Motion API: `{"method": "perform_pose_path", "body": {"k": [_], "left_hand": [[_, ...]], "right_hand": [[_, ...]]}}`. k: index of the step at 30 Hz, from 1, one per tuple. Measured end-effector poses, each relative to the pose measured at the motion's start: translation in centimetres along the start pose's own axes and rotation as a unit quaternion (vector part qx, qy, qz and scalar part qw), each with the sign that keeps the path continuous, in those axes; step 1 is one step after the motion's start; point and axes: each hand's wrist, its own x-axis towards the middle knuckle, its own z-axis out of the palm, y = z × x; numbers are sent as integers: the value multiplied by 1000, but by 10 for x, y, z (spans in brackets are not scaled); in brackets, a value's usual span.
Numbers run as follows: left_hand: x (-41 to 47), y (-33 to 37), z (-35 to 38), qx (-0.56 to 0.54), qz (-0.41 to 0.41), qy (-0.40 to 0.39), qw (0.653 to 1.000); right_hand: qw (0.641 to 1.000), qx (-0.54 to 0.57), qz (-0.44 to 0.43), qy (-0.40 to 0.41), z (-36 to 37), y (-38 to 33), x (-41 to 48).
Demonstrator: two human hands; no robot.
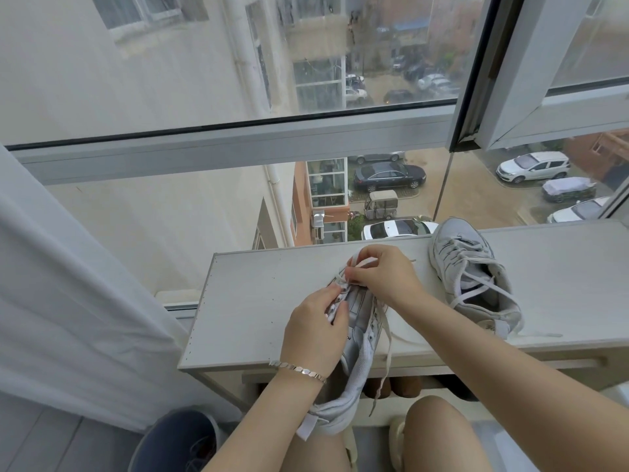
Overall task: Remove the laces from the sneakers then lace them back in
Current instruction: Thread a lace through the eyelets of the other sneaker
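Observation:
A grey-white sneaker lies toe-away across the near edge of the white table, heel hanging over toward my lap. My left hand grips its left side near the eyelets. My right hand pinches the white lace above the toe end; a loose lace end hangs down over the table edge. A second sneaker, with its lace in, lies at the right of the table.
Large window glass stands right behind the table, with an open sash at the upper right. A white curtain hangs at the left. A dark round bin sits on the floor at lower left. My knees are under the table edge.

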Motion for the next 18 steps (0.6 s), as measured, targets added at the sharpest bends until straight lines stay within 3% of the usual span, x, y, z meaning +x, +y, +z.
{"method": "perform_pose_path", "body": {"k": [8,18], "left_hand": [[-4,-5,2,-25,1,7,1000],[-5,-7,3,-23,14,7,1000]], "right_hand": [[992,-104,-67,17,3,9,-4],[997,-59,-53,-24,-9,4,-3]]}}
